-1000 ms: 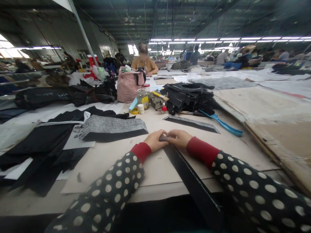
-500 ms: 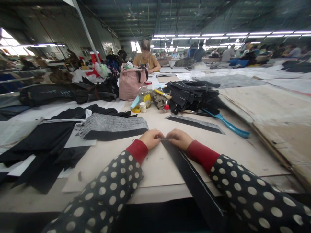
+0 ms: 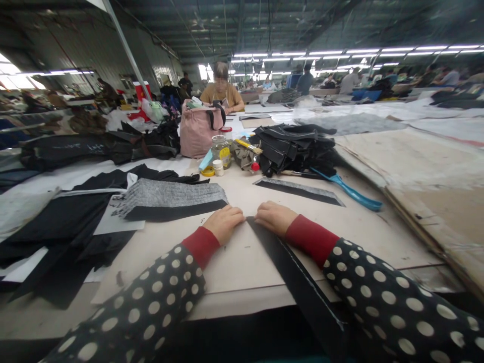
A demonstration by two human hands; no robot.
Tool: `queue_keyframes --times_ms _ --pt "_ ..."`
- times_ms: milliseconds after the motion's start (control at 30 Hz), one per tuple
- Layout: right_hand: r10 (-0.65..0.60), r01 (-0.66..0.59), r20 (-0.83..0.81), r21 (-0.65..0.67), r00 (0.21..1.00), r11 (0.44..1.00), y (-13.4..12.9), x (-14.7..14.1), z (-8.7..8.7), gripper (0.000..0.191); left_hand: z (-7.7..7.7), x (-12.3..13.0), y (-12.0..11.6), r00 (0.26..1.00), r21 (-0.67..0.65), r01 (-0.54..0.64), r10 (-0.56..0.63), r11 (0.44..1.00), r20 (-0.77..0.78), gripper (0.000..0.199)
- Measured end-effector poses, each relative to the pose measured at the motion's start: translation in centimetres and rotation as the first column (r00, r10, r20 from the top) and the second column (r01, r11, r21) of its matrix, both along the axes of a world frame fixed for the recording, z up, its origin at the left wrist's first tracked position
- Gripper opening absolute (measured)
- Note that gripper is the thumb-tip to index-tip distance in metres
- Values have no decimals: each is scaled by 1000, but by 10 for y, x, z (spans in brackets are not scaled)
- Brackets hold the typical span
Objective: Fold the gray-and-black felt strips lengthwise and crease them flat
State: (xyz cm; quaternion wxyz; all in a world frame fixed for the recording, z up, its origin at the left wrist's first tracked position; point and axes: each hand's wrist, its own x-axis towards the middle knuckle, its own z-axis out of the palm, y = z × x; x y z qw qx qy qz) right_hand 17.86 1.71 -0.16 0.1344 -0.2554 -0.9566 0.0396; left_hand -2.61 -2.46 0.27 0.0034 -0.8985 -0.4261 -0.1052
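A long black fabric strip (image 3: 293, 267) with a pale line along its right edge runs from the middle of the cardboard (image 3: 227, 275) down over the table's front edge. My right hand (image 3: 276, 218) has its fingers closed on the strip's far end, the fingertips partly hidden. Just left of that end, my left hand (image 3: 226, 223) lies palm down, fingers stretched toward the strip and holding nothing visible. Beyond my left hand is a fanned stack of grey-and-black strips (image 3: 176, 196). A single grey-and-black strip (image 3: 298, 191) lies beyond my right hand.
A blue-handled tool (image 3: 351, 191) lies by a black fabric pile (image 3: 295, 146). Farther back stand a glass jar (image 3: 221, 151), a small white bottle (image 3: 218, 168) and a pink bag (image 3: 198, 131). Black pieces (image 3: 75, 217) cover the left. A person (image 3: 223, 96) sits opposite.
My hands have moved apart. The left one has let go of the strip's far end and shifted left; the right stays at the strip. The view has shifted slightly.
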Motion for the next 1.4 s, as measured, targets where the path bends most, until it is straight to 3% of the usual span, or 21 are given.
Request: queue_keyframes --times_ms 100,233,333,467,567,833,1000,1167,1300,1400 --pt "-13 12 -14 -18 1000 1000 -2 -2 0 22 5 1 0 993 -17 -55 56 998 102 24" --pt "-44 40 -57 -55 997 998 -2 -3 -3 20 7 25 1 950 -5 -128 124 992 285 26" --pt "-66 44 -134 -163 989 986 1 2 -4 21 2 44 0 948 -85 -144 162 986 274 29" --pt "-291 164 -238 -441 927 883 6 16 0 23 -6 50 -3 951 -116 -176 199 978 236 30" --pt "-352 176 -264 -517 898 837 7 22 3 22 -7 48 -3 955 -102 -177 196 979 224 23" --pt "-227 121 -224 -404 948 907 8 20 2 19 -6 47 -2 959 -87 -144 161 986 233 21" --pt "-97 56 -159 -244 982 968 10 23 5 22 -4 47 -2 969 -75 -114 128 991 212 22" --pt "27 -25 49 -51 998 998 7 19 13 21 -1 49 -2 990 -40 -88 92 995 108 25" --pt "-9 4 230 24 973 1000 -1 14 21 21 2 49 -2 998 -49 -61 62 997 22 26" --pt "-73 70 232 17 970 997 -9 14 23 22 2 47 -2 998 -47 -38 41 998 53 25"
